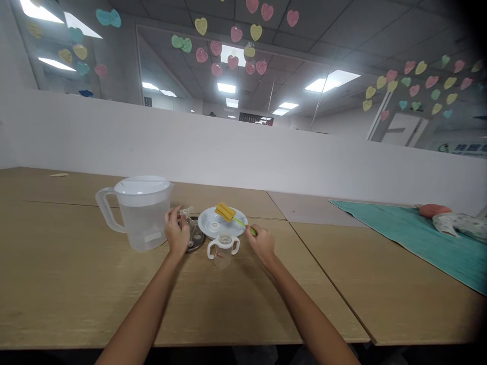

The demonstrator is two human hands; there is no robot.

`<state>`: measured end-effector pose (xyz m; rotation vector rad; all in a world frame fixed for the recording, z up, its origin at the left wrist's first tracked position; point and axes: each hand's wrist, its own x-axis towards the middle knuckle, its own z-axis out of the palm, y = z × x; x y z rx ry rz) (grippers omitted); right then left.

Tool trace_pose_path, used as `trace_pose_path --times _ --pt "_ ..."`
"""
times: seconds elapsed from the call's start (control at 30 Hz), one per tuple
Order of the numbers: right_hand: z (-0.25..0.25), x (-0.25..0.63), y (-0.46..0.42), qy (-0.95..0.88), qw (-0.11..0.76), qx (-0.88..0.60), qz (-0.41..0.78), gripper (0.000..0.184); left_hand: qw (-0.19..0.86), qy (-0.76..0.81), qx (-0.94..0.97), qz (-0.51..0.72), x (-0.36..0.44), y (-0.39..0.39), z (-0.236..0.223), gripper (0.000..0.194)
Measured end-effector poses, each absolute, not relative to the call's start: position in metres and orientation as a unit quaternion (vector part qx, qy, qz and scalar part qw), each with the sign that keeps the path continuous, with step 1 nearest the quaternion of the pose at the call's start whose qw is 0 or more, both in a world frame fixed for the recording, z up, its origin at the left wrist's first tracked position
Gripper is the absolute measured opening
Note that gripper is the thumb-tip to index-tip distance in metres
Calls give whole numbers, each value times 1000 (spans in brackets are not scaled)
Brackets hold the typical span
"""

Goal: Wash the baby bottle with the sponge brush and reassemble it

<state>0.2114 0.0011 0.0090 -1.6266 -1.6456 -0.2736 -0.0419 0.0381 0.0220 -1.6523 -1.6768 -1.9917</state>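
Both hands are in use: the right hand (262, 242) pinches the green handle (240, 223) of a yellow sponge bottle brush (225, 211), while the left hand (178, 232) curls its fingers about a small clear piece (187, 211), too blurred to identify or to judge how firm the grip is. Nearest on the bench (95, 294), a two-handled baby bottle (223, 253) stands upright between the forearms, its top uncapped; a low sweep of either wrist could catch a handle and tip it. Just behind, the brush head sits over a white bowl (243, 219) with a small white ring (215, 226) inside; a careless drag of the sponge might flick that ring out. Under the left hand lies a dark round tray (201, 247), where the clear piece could drop if the fingers slip. Close on the left is a lidded plastic pitcher (146, 218); it seems to hold liquid, so an outward knock from the left hand could slop it. Farther off, at right, a teal cloth (399, 228) lies well clear of any splash.
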Motion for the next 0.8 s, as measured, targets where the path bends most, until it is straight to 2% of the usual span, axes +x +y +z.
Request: trace_pose_path --times 0.07,0.23,0.43,0.53,0.67,0.8 --pt "8 212 2 -652 398 -635 -112 47 92 -547 -577 -600 -50 37 23 40" --pt "10 212 1 -643 400 -644 -110 47 113 -590 -639 -482 -59 40 21 47" --pt "9 212 1 -644 402 -642 -111 45 133 -651 -654 -361 -52 35 22 36" --pt "8 212 1 -648 404 -636 -114 44 118 -689 -637 -326 -49 35 20 28" --pt "9 211 -1 -651 397 -637 -110 44 87 -721 -637 -257 -48 36 18 26" --pt "10 211 -1 -654 387 -644 -92 30 90 -725 -651 -208 -48 34 18 27"
